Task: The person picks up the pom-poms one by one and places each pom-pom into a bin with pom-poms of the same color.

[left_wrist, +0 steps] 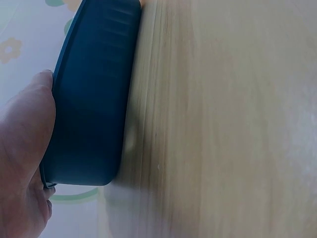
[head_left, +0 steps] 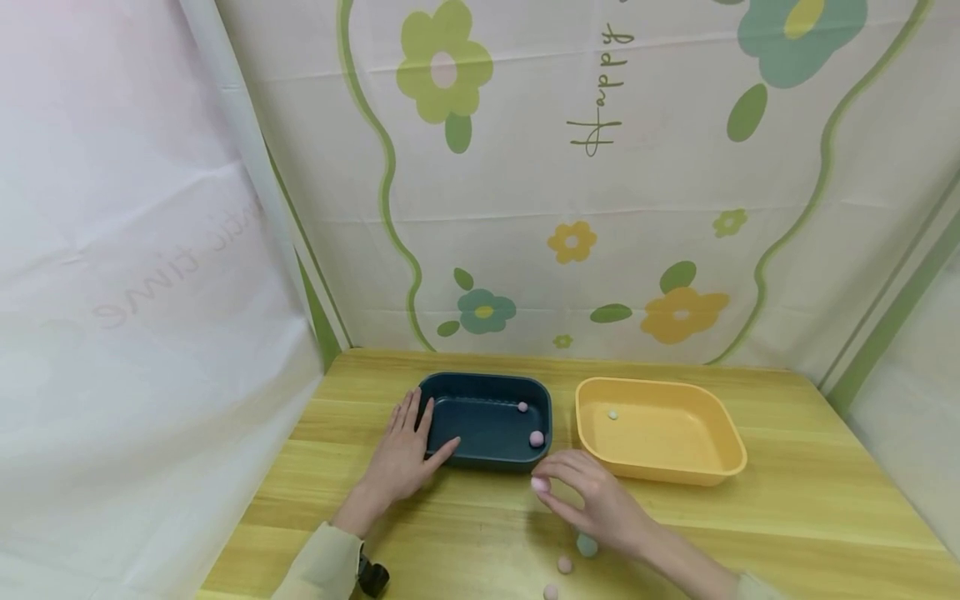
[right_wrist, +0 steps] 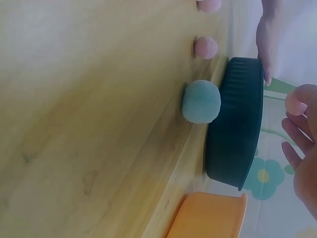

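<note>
My left hand rests on the left end of a dark blue tray, fingers extended along its rim and thumb at the near edge. In the left wrist view that hand touches the tray's side. Between thumb and fingertips my right hand pinches a pink ball, held just in front of the tray's near right corner. The same ball shows in the right wrist view. Inside the blue tray lie a larger pink ball and a smaller one.
To the right stands a yellow tray holding a small pale ball. On the wooden table, a pale green ball and two pink balls lie below the right hand. A flowered curtain hangs behind.
</note>
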Motion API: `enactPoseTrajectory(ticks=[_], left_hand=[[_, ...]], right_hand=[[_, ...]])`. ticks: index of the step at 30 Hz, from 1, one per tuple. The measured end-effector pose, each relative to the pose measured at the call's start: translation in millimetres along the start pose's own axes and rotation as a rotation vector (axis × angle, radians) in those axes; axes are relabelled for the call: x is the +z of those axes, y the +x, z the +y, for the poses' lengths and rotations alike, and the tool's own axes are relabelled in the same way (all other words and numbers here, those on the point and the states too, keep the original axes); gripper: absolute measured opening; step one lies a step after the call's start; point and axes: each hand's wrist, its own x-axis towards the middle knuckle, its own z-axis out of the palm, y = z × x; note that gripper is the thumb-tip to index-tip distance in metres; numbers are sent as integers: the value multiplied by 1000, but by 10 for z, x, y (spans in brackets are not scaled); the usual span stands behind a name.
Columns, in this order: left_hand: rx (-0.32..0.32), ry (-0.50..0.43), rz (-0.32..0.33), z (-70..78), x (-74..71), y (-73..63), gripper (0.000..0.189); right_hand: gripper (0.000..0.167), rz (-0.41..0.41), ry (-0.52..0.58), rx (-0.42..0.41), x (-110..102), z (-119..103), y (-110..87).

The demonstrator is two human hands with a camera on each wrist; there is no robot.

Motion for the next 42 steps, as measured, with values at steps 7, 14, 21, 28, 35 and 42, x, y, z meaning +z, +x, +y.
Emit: enactPoseTrajectory(ticks=[7,14,21,28,35,42], left_hand=[[-1,-1,1,-5,4,1,97],[-1,-2,1,-13,15,10,97],[-7,-9,-3,-2,5,8,97],[-10,1,-3,4,6,4,97],[-9,1,-3,-3,7,4,97],[-3,10,3,-10,11,9,97]], right_hand=[[17,14,-5,7,55,76,59],[21,28,-20,-16,101,185,138],[22,13,-47,9,142,274,184],[24,-12,-47,47,187,371,256],[26,-31,-62,71,221,447,345],[27,-43,-92,78,266,531,413]])
